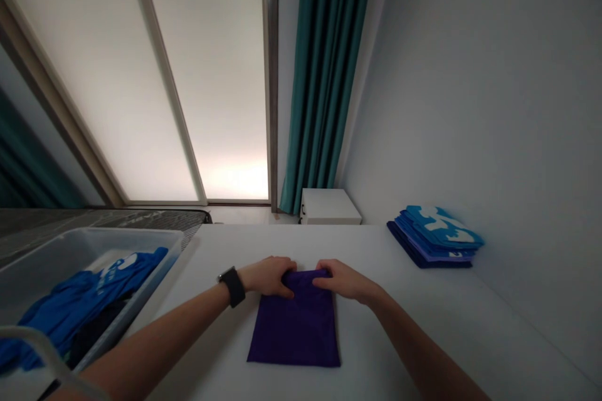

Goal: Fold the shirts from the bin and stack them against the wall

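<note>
A folded purple garment [295, 331] lies as a neat flat square on the white table [364, 338] in front of me. My left hand [273, 276] pinches its far edge near the left corner, thumb on top and fingers curled behind. At the far right corner my right hand [345, 280] grips the same edge in the same way. The fingertips behind the edge are partly hidden. A dark watch [232, 286] sits on my left wrist.
To the left stands a clear plastic bin [176, 247] holding a crumpled blue shirt [101, 288] and darker cloth. A stack of folded blue and purple garments [435, 237] lies at the table's right, near the wall. Beyond the table are a white cabinet [329, 205] and a teal curtain [327, 75].
</note>
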`<action>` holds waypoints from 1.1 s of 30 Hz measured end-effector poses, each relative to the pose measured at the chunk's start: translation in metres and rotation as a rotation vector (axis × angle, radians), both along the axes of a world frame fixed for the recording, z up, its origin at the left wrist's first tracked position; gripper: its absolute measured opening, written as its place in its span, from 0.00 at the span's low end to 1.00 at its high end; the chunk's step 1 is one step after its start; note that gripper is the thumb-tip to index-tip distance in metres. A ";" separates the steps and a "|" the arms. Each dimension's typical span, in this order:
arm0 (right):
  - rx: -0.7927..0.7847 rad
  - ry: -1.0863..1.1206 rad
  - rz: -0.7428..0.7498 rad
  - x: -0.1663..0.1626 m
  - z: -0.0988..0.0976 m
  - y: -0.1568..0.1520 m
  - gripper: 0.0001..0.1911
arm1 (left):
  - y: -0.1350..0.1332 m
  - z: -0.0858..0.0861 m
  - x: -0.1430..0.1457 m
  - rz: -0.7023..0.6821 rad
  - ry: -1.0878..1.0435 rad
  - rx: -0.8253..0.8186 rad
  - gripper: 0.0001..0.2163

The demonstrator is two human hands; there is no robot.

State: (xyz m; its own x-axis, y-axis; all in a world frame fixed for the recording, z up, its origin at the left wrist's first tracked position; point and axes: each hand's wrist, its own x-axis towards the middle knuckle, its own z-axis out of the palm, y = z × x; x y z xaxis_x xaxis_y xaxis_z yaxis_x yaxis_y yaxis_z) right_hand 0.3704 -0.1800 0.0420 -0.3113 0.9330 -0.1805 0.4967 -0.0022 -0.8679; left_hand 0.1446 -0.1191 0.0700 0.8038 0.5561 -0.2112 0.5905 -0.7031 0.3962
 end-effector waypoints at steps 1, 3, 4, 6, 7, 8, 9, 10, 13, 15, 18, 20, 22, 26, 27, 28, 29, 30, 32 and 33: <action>-0.003 0.040 -0.021 0.002 0.000 -0.002 0.06 | 0.002 0.002 0.003 0.003 -0.022 -0.048 0.15; -0.012 0.107 -0.060 0.009 0.000 -0.005 0.06 | 0.007 0.003 0.012 -0.003 -0.061 -0.136 0.13; -0.021 0.140 -0.075 0.013 0.000 -0.006 0.07 | 0.009 0.003 0.017 -0.013 -0.074 -0.162 0.13; -0.045 0.197 -0.104 0.024 0.000 -0.008 0.08 | 0.016 0.003 0.030 -0.044 -0.084 -0.174 0.13; -0.059 0.222 -0.120 0.030 0.001 -0.008 0.09 | 0.020 0.004 0.038 -0.064 -0.079 -0.173 0.13; -0.070 0.241 -0.136 0.037 0.002 -0.008 0.09 | 0.024 0.004 0.047 -0.087 -0.068 -0.176 0.12; -0.080 0.255 -0.152 0.045 0.005 -0.008 0.10 | 0.028 0.006 0.057 -0.108 -0.056 -0.185 0.12; -0.089 0.263 -0.166 0.053 0.007 -0.008 0.11 | 0.032 0.007 0.066 -0.126 -0.041 -0.206 0.11; -0.103 0.243 -0.207 0.080 0.015 -0.010 0.13 | 0.043 0.014 0.096 -0.162 -0.003 -0.297 0.09; -0.111 0.226 -0.242 0.098 0.021 -0.014 0.15 | 0.048 0.020 0.116 -0.179 0.017 -0.344 0.09; -0.125 0.228 -0.292 0.125 0.028 -0.024 0.16 | 0.052 0.027 0.145 -0.235 0.038 -0.400 0.09; -0.135 0.237 -0.328 0.142 0.032 -0.032 0.16 | 0.052 0.029 0.165 -0.283 0.036 -0.426 0.09; -0.145 0.247 -0.368 0.158 0.036 -0.042 0.17 | 0.050 0.031 0.186 -0.336 0.029 -0.440 0.09; -0.155 0.255 -0.445 0.188 0.050 -0.064 0.16 | 0.046 0.035 0.226 -0.464 0.016 -0.507 0.10; -0.156 0.248 -0.466 0.195 0.055 -0.069 0.17 | 0.045 0.038 0.237 -0.491 0.012 -0.526 0.10; -0.154 0.239 -0.486 0.203 0.060 -0.073 0.17 | 0.045 0.043 0.247 -0.517 0.008 -0.534 0.10; -0.149 0.231 -0.502 0.211 0.067 -0.076 0.17 | 0.046 0.050 0.258 -0.543 0.004 -0.528 0.10; -0.141 0.225 -0.513 0.219 0.073 -0.079 0.17 | 0.047 0.058 0.269 -0.570 -0.004 -0.508 0.10; -0.105 0.212 -0.533 0.235 0.087 -0.082 0.18 | 0.050 0.078 0.292 -0.633 -0.014 -0.436 0.09; -0.079 0.206 -0.549 0.243 0.094 -0.083 0.18 | 0.052 0.089 0.303 -0.654 -0.031 -0.383 0.09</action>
